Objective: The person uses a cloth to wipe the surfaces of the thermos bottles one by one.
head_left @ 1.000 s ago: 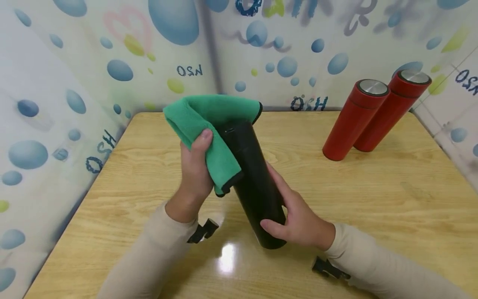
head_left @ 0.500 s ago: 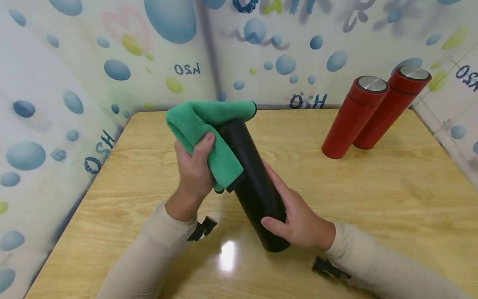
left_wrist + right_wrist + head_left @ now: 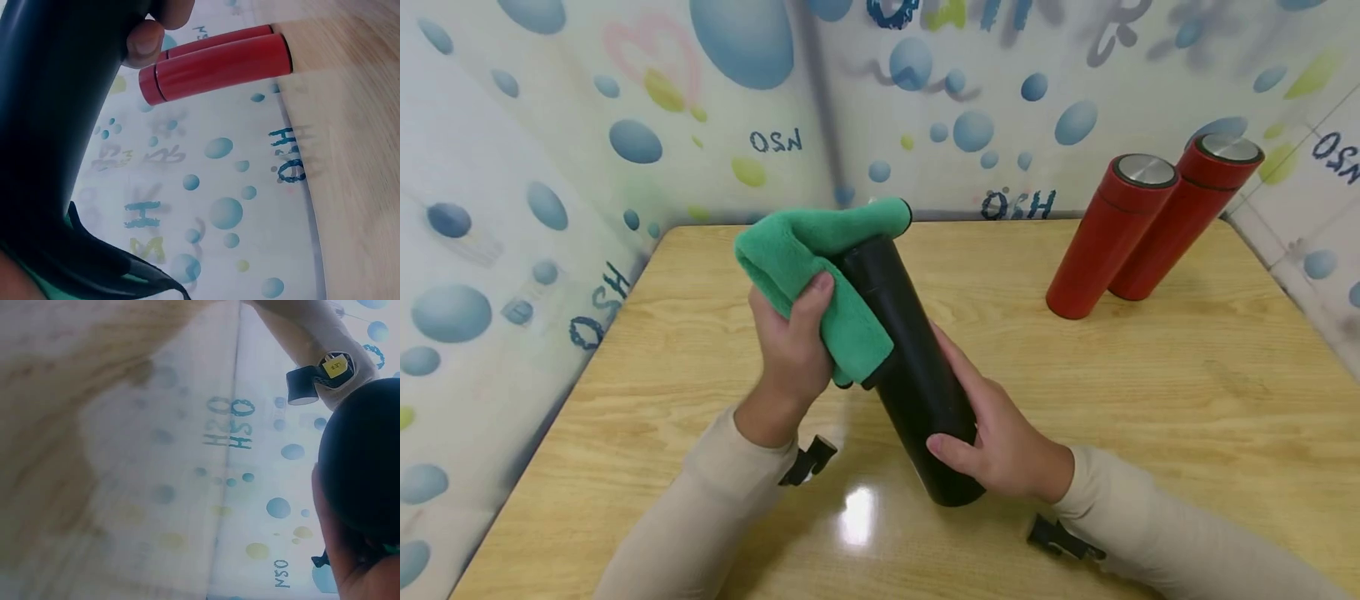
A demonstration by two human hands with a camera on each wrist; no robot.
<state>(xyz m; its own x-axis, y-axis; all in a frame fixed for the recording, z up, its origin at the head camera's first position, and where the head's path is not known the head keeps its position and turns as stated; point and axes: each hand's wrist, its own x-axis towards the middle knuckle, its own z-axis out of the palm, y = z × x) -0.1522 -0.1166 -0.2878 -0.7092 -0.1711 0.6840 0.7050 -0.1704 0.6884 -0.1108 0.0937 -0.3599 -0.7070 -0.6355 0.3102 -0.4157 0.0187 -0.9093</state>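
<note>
A black cylindrical thermos bottle (image 3: 921, 375) leans with its upper end to the left, held above the table. My right hand (image 3: 992, 433) grips it near its lower end, thumb across the front. My left hand (image 3: 793, 342) holds a green cloth (image 3: 853, 337) with dark edging against the bottle's upper left side, the thumb lying on the cloth. Part of the cloth drapes behind the bottle's top, and the left fingers are hidden by it. In the left wrist view the black bottle (image 3: 56, 94) fills the left side; in the right wrist view its round end (image 3: 369, 462) shows.
Two red thermos bottles (image 3: 1108, 242) (image 3: 1187, 217) with silver lid tops stand upright side by side at the back right of the wooden table (image 3: 1150, 400). A patterned wall covering (image 3: 925, 108) rises behind and to the left. Each sleeve carries a small black wrist camera (image 3: 808, 460).
Over the last second the bottle's lower end has shifted slightly down and right. The cloth has moved slightly along the bottle, and its far flap has narrowed. Both grips stay the same.
</note>
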